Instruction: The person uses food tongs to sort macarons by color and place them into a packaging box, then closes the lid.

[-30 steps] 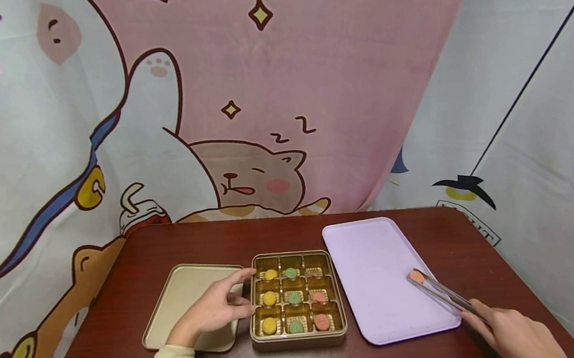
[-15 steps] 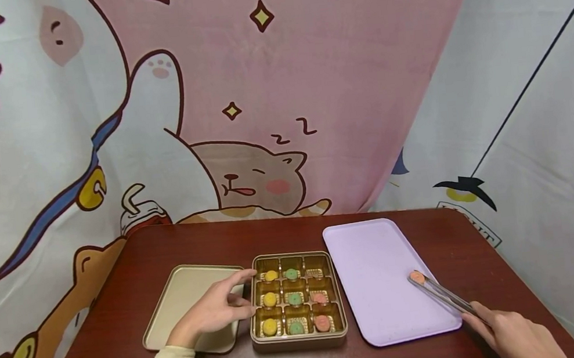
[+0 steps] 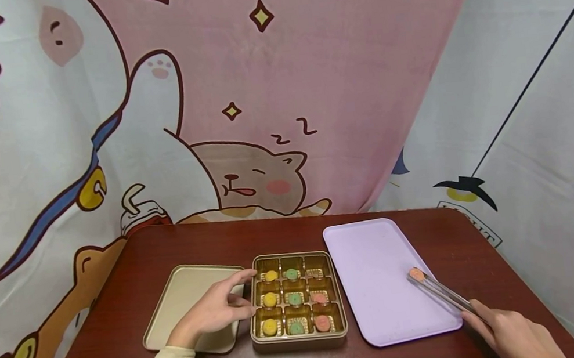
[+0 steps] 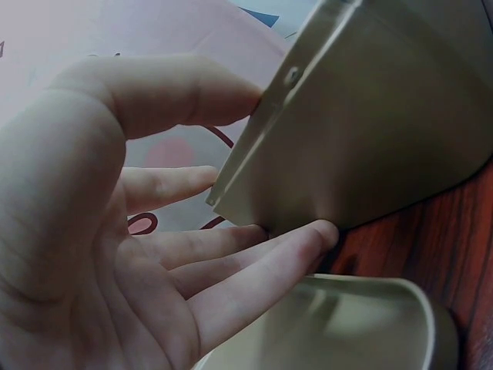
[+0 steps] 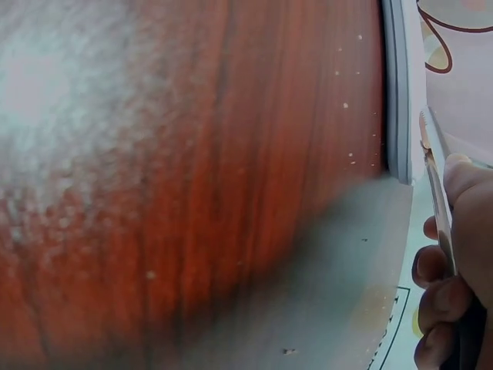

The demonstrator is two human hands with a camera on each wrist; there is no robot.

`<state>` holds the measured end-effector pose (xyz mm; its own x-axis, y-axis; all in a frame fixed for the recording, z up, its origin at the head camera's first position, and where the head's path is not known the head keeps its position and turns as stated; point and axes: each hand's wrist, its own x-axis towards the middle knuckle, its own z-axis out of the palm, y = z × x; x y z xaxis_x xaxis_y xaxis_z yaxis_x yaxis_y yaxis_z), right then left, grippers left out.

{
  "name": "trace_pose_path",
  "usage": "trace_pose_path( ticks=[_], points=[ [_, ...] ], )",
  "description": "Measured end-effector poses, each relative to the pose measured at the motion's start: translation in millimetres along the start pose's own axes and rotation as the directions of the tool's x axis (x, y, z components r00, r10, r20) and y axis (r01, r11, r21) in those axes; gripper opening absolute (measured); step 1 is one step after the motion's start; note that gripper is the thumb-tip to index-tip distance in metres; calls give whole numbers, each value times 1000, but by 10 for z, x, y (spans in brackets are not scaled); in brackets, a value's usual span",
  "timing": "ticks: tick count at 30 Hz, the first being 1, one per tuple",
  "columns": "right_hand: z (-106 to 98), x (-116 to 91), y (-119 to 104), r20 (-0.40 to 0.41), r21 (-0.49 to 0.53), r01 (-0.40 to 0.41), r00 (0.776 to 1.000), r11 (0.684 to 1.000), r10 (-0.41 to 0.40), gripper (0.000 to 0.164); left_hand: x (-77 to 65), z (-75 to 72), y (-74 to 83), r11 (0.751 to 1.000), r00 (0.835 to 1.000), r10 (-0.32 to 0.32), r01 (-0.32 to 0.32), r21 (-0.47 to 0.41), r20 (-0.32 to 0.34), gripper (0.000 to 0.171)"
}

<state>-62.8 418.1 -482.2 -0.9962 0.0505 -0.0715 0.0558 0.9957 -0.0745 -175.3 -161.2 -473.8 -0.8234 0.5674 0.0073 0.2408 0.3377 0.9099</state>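
My left hand (image 3: pixel 215 308) is at the left side of a gold tin (image 3: pixel 300 342), its fingertips touching the tin's wall and rim, as the left wrist view (image 4: pixel 115 193) also shows. The tin's divided insert holds yellow cookies (image 3: pixel 270 300) in the left column, green cookies (image 3: pixel 294 298) in the middle and pink cookies (image 3: pixel 322 322) in the two nearer right compartments; the far right one has none. My right hand (image 3: pixel 515 333) grips metal tongs (image 3: pixel 449 296). An orange-pink cookie (image 3: pixel 416 274) sits at the tongs' tips over a lilac tray (image 3: pixel 376 274).
The tin's flat gold lid (image 3: pixel 188 288) lies on the brown table (image 3: pixel 209 242) to the left, partly under my left hand. The lilac tray stands right of the tin. A printed cloth (image 3: pixel 308 83) hangs behind the table.
The orange-pink cookie has tipped slightly at the tongs' tips, which have shifted very little. My left hand and the tin stay where they were.
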Motion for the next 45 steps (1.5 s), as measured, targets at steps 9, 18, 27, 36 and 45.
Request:
trace_pose_path(
  ticks=[9,18,27,36,45],
  points=[
    [-74,-5,-82,-71,23,-9,997,1000,11,43,-6,3,4,1000,1000,-1,1,-3,-4,78],
    [-174,-44,-186,-209,32,34,978,999,-26,43,-7,9,1,1000,1000,6,-6,12,-4,78],
    [-181,-17,-302,-356,20,120,929,993,-105,40,-5,10,-4,1000,1000,5,-5,18,-9,78],
    [-138,82,-572,-439,-11,235,872,972,-216,37,-3,10,16,1000,1000,3,-3,15,-7,79],
    [-96,225,-884,-494,-51,378,795,924,-352,22,-10,14,19,1000,1000,-1,1,0,-7,78]
  ],
)
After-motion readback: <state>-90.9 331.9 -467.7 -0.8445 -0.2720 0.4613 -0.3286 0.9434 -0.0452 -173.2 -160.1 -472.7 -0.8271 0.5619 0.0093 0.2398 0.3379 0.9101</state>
